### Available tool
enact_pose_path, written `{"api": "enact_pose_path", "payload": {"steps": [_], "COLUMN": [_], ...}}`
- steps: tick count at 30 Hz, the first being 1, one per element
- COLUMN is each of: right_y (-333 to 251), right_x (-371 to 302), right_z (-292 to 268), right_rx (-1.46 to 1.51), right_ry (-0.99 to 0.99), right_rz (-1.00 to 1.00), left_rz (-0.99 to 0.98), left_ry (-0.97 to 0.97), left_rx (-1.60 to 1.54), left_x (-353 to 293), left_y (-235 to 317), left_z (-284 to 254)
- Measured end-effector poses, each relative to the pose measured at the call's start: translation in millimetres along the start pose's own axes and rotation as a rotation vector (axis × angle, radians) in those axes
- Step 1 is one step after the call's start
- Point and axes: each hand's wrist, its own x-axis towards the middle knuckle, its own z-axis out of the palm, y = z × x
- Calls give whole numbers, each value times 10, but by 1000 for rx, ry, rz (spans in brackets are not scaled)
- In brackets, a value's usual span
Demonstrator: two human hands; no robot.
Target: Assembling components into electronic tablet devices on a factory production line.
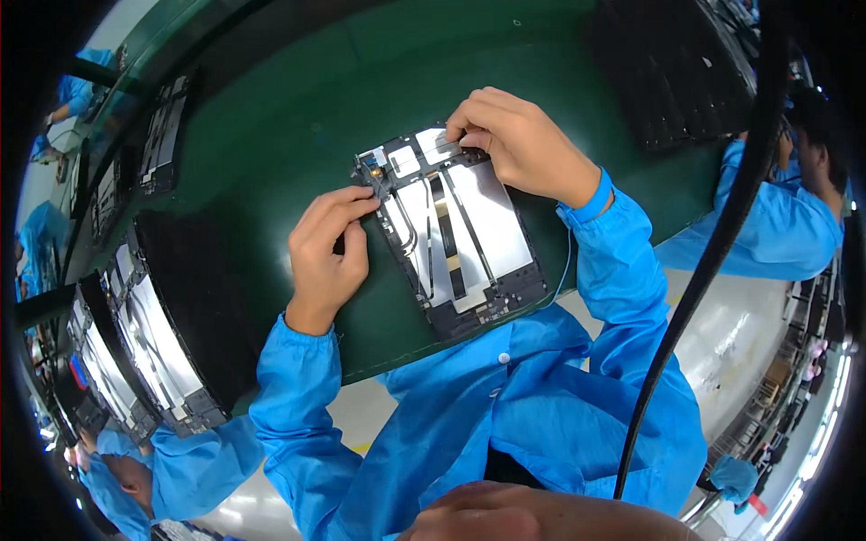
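A tablet's open inner chassis [487,221] lies slightly turned on the green mat in front of me. It has a black frame, bright silver plates and dark flex cables running lengthwise. At its upper left corner sits a small module with a gold-coloured spot [375,171]. My left hand [327,248] touches the left edge below that corner with its fingertips, the thumb standing apart from the fingers. Over the upper right corner, my right hand [519,144] has thumb and forefinger pinched together. What lies between those fingertips is too small to make out. A blue band [595,197] circles my right wrist.
More tablet chassis [158,334] stand in dark holders at left, with others [162,135] farther back. A black stack [667,77] occupies the far right. A black cable [704,261] crosses the right side. Co-workers in blue [767,216] sit on both sides.
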Motion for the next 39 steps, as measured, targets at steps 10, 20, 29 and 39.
{"api": "enact_pose_path", "payload": {"steps": [10, 20, 29, 39], "right_y": [219, 215, 306, 206], "right_x": [-88, -79, -49, -97], "right_z": [66, 63, 59, 69], "right_rx": [48, -140, -21, 32], "right_ry": [43, -14, -10, -29], "right_rz": [19, 16, 34, 91], "left_rz": [157, 274, 339, 362], "left_ry": [-81, -180, -149, -169], "left_rx": [147, 233, 292, 279], "left_x": [34, 60, 117, 166], "left_y": [-76, -45, -42, -69], "left_z": [-104, -193, -190, -149]}}
